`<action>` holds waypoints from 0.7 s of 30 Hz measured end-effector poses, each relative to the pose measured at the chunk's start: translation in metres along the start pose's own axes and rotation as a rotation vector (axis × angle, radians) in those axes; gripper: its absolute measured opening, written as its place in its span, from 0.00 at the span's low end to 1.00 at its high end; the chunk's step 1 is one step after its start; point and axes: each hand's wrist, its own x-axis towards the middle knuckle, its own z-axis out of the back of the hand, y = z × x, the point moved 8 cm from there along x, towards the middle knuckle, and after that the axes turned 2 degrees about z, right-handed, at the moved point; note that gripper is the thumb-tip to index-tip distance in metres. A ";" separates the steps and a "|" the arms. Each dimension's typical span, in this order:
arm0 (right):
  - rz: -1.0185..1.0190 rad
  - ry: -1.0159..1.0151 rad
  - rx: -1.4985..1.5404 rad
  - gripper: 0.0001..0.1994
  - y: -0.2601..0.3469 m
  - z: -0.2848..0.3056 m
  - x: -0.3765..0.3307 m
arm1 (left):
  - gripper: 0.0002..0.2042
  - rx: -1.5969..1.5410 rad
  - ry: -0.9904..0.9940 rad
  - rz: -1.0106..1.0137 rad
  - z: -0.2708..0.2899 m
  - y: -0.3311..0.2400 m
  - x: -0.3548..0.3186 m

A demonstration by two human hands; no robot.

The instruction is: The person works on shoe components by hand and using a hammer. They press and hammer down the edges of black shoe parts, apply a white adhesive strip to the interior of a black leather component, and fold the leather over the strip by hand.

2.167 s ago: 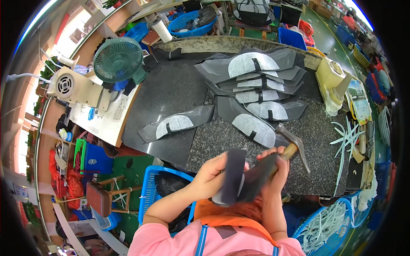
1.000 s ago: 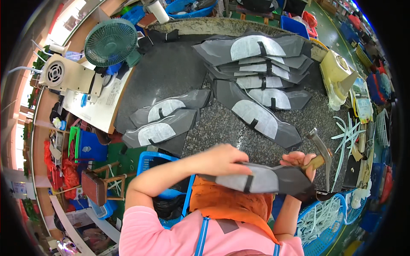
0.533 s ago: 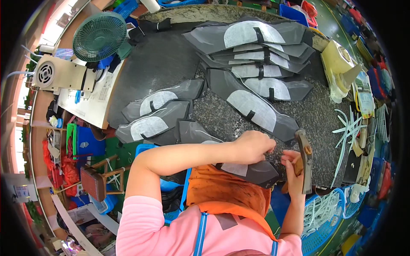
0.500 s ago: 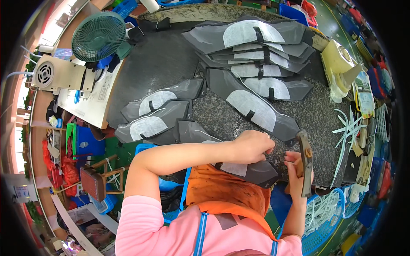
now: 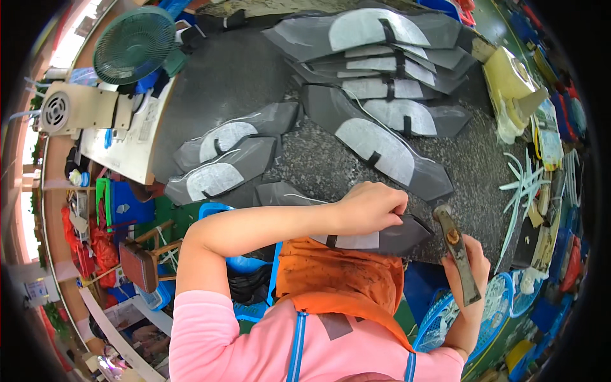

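Gripped the hammer [image 5: 456, 253] in the right hand [image 5: 475, 260], fingers clamped on it behind its head, apparently clear of the work; curled the left hand [image 5: 371, 207], fingers together, over the grey panel [image 5: 405, 235] at the near edge of the bench [image 5: 312, 155], perhaps for steadying, contact unclear.

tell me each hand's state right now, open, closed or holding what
Left hand: curled, at a dark gray piece; whether it grips anything cannot be told.
Right hand: closed, holding a hammer.
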 end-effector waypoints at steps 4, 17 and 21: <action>0.123 0.217 -0.016 0.17 0.030 -0.002 0.022 | 0.08 0.267 -0.116 -0.090 0.001 -0.009 0.001; -0.011 0.458 -0.241 0.13 -0.002 -0.025 0.037 | 0.10 0.154 -0.082 -0.126 0.007 -0.012 0.005; 0.034 0.463 -0.286 0.11 -0.002 -0.025 0.039 | 0.11 0.640 -0.136 -0.440 -0.010 -0.038 -0.020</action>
